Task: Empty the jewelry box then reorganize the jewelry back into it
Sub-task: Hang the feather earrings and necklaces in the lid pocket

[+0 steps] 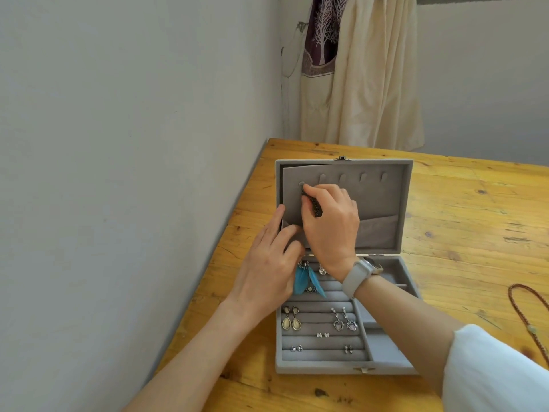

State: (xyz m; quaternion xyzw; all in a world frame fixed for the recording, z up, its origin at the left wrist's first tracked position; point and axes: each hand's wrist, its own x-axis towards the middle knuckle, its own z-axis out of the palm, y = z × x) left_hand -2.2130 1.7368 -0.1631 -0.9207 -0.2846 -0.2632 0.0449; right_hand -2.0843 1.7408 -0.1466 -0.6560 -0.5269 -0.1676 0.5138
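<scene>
**Hanging a dark pendant on the leftmost lid snap**

Reading from the left: the person's left hand (269, 263) lies at the lower left corner of the lid panel, fingers fairly straight and pressed against the grey velvet pocket flap (377, 233), steadying it; it grips nothing. Just right of it and slightly higher, the right hand (329, 224), which wears a grey-strapped wristwatch (361, 273), pinches the top end of a dark, slender metal pendant (312, 205) between thumb and forefinger.

The relation that matters: the pendant's upper end sits touching or just beside the small round snap (301, 184) at the far left of the lid's row of hooks, with its long axis running down and to the right, back under the palm. The snap thus lies up and to the left of the fingertips, and the right hand is the nearer one; whether the loop is already caught cannot be told.

Both hands work inside the raised lid of the grey velvet jewelry box (344, 163), open on the yellow wooden table (460, 209). Below, the ring-roll tray holds blue feather earrings (309, 281), cream teardrop earrings (291, 322) and silver heart drop earrings (344, 322), so refilling appears well along. Far right, a brown braided cord necklace (523, 313) lies on the table, well apart from the box.
</scene>
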